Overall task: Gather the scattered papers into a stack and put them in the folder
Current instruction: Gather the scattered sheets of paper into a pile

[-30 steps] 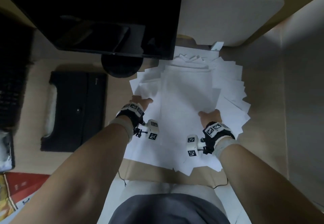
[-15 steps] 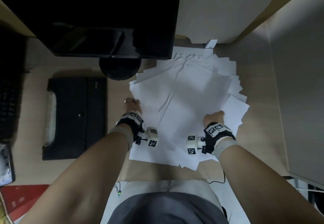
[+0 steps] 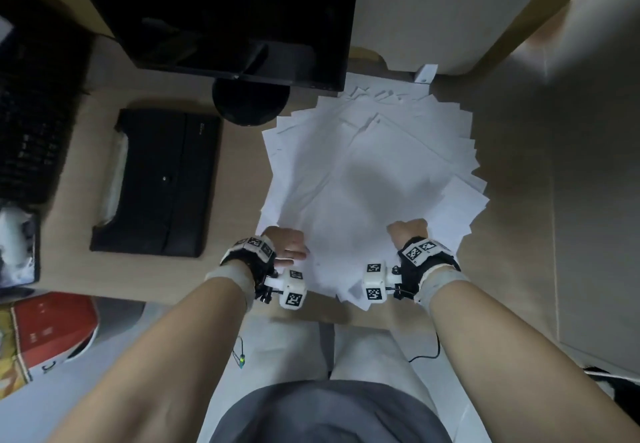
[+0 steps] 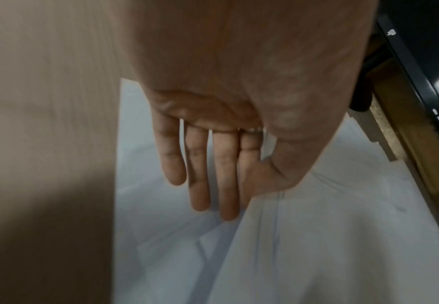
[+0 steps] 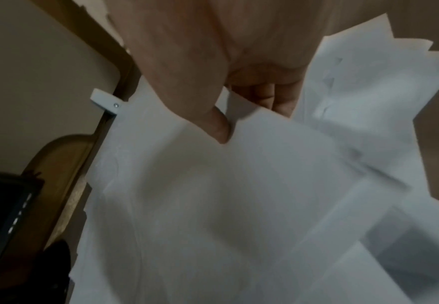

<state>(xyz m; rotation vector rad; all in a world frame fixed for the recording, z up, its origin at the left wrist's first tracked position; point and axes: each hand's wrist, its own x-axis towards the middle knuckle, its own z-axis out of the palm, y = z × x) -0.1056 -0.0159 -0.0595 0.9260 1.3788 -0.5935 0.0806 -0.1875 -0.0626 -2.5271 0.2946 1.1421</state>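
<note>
- Dozens of white papers (image 3: 374, 179) lie fanned across the desk (image 3: 242, 151) — right of the black folder (image 3: 156, 182).
- The left hand (image 3: 285, 246) slides straight fingers (image 4: 200, 174) under the pile's edge; the right hand (image 3: 408, 229) pinches sheets, thumb on top.
- Light, limp, slippery — the sheets are likely best squeezed at opposite edges.

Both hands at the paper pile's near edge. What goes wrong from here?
1. The papers are fanned at many angles; squeezing them from the sides may crumple corners rather than square them.
2. The right hand pinches only a few top sheets; lifting now would likely leave the rest behind.
3. The left hand lies open under sheets, so that side may sag or slide.
4. The pile reaches the desk edge; sheets could drop off.
</note>
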